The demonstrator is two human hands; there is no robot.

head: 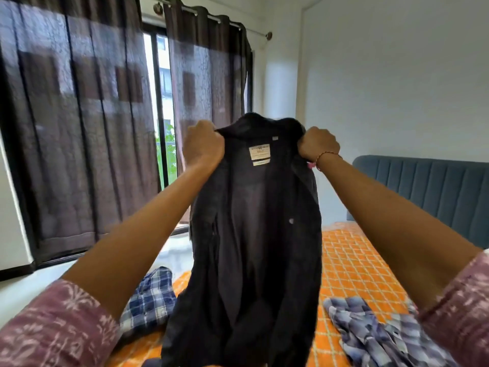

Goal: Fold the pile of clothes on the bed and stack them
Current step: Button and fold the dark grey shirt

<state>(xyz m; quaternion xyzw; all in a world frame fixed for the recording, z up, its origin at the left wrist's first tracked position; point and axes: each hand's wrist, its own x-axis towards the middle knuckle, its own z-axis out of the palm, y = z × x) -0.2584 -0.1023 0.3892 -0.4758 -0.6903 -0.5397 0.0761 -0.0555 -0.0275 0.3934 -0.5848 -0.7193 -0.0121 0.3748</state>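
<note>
Above the bed [352,260], at twelve o'clock: dark shirt [254,234] hanging open, left hand [203,147] and right hand [318,145] each clenched on a shoulder by the collar. Likely step: shaking out before folding; next, laying flat. Checked shirts at seven [148,300] and four o'clock [375,329], unfolded. Hem cut off; sleeves hard to make out.

Dark shirt [248,234] hangs in front of the bed [352,263], hiding its middle; shirt's lower hem cut off by the bottom edge. Print on the neck label [259,152] too small to read. Fingertips of the left hand [203,145] and right hand [318,144] buried in collar cloth. Left checked shirt [148,303] partly behind the forearm; right checked shirt [381,332] blurred, running under the sleeve [460,313].
</note>
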